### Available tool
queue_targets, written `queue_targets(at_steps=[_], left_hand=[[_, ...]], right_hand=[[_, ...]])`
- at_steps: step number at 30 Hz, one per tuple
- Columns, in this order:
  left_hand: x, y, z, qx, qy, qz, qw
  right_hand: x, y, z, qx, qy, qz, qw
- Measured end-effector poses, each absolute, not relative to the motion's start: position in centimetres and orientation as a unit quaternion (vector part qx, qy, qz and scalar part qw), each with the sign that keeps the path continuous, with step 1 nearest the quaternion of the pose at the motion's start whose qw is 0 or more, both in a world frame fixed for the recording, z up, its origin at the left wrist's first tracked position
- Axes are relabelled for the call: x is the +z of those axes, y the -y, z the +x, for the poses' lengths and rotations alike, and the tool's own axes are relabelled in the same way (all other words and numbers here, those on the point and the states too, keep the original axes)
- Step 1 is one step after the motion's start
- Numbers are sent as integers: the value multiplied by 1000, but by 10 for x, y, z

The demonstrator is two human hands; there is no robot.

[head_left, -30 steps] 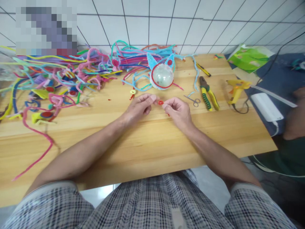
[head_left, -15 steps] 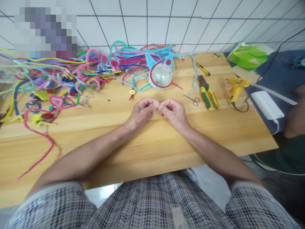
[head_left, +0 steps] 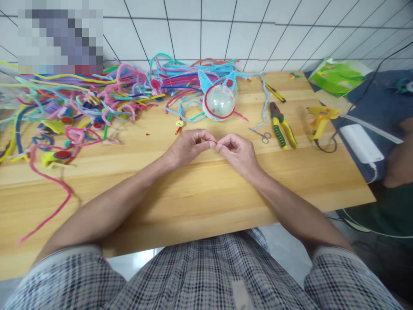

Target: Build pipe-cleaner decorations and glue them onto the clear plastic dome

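My left hand (head_left: 195,146) and my right hand (head_left: 237,151) meet fingertip to fingertip above the wooden table. Both are closed in a pinch on a short red pipe cleaner piece (head_left: 216,143), of which only a sliver shows between the fingertips. Just beyond them stands a clear dome (head_left: 220,101) with a red rim and two blue fuzzy ears, a red disc on the right ear. Left of it, near my left hand, lies a small yellow ring with a red stem (head_left: 179,124).
Tangled pipe cleaners (head_left: 93,99) cover the table's back left. Small scissors (head_left: 263,136), green-and-yellow pliers (head_left: 281,125), a utility knife (head_left: 276,93) and a yellow glue gun (head_left: 321,120) lie to the right. Past the right edge are a white power block (head_left: 362,143) and another person's arm (head_left: 400,159).
My fingertips have drawn slightly apart, and a bit of red now shows between them. The red end below my right fingers is no longer visible.
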State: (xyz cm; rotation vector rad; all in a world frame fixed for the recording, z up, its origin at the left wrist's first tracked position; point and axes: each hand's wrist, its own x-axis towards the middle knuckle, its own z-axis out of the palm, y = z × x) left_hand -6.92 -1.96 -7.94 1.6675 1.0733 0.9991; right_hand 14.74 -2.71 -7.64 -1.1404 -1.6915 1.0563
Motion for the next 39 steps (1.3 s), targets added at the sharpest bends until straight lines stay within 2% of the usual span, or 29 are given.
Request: queue_targets(at_steps=[5,14,17,22,24,29,36,39], left_hand=[[-84,24,-60,439,-448,623,467],[-92,47,-26,541,-453,379,600],[-89,46,-29,523,-451,408,597],[-78,32,-51,482,-450,585,472],[-76,28,-58,442,-448,630,455],[-75,29,-57,436,-438,612,494],[-83,40,-40,479,-459,433,610],[-78,39,-43,474,-451,504,564]], right_hand=[[-77,27,147,422,672,-454,405],[-80,32,136,436,635,-469,432],[-79,30,139,447,628,-472,427],[-76,27,147,419,651,-483,410],[-76,26,148,398,670,-476,407],[-77,27,148,371,697,-450,417],[-78,28,144,446,652,-451,417],[-79,27,146,445,655,-460,403]])
